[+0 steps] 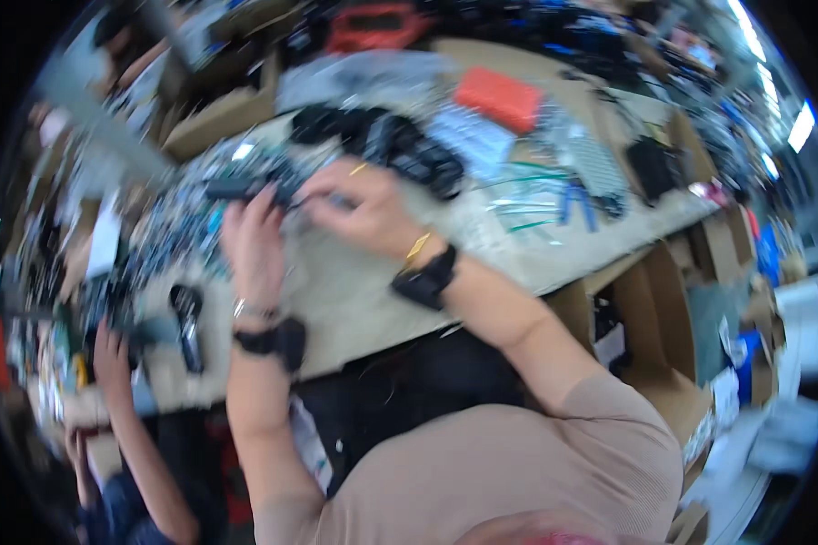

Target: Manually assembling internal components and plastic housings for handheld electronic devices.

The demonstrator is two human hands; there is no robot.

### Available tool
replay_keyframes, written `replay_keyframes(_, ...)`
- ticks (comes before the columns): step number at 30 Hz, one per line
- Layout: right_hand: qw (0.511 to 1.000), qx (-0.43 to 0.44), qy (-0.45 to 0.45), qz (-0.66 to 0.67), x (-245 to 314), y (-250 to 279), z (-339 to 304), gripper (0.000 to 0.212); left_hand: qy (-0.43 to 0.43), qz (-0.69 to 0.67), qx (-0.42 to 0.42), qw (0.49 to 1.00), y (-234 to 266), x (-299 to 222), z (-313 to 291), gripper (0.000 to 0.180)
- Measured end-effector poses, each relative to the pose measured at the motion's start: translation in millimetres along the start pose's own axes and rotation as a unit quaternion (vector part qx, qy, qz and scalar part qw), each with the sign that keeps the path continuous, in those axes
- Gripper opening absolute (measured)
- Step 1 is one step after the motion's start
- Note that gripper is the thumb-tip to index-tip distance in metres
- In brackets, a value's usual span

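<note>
The view is smeared by motion. My left hand (256, 241) reaches up over the worktable (336, 313), its fingertips closed on a black oblong piece (232, 189). Right beside it, my right hand (359, 204) is closed in a pinch. A small dark bit shows at those fingertips, too blurred to name. Beyond both hands lies a heap of black coiled cables (382, 145). To the left spreads a pile of small mixed parts (177, 222).
Blue-handled pliers (576, 207), clear bags with green edges (523, 195) and a red packet (498, 98) lie to the right. A black handheld tool (187, 327) rests at left. Cardboard boxes (650, 313) stand below the right edge. A co-worker's hand (111, 363) works at far left.
</note>
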State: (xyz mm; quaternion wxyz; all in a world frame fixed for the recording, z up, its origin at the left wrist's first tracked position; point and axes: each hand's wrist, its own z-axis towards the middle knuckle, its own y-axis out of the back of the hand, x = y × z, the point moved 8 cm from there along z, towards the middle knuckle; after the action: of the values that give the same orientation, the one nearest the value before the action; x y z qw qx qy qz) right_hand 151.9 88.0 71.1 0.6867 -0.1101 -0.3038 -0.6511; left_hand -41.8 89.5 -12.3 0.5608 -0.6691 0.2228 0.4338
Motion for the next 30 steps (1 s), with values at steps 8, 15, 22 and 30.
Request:
replay_keyframes(8, 1.000, 0.017, -0.010, 0.010, -5.6, -6.0, -0.1, 0.019, -0.032, -0.051, 0.030, 0.998, -8.0, -7.2, -6.2, 0.024)
replay_keyframes(15, 1.000, 0.026, -0.001, 0.007, -5.2, -5.4, 0.0, 0.020, -0.038, -0.041, 0.028, 0.998, -7.5, -8.2, -5.6, 0.029)
replay_keyframes(22, 1.000, 0.023, 0.007, 0.002, -3.9, -4.9, -0.4, 0.021, -0.063, -0.006, 0.004, 0.998, -8.5, -9.9, -7.1, 0.032)
replay_keyframes(30, 0.999, 0.006, 0.033, -0.014, -0.5, -1.5, 1.3, 0.022, -0.078, 0.032, 0.011, 0.996, -12.6, -12.3, -8.3, 0.033)
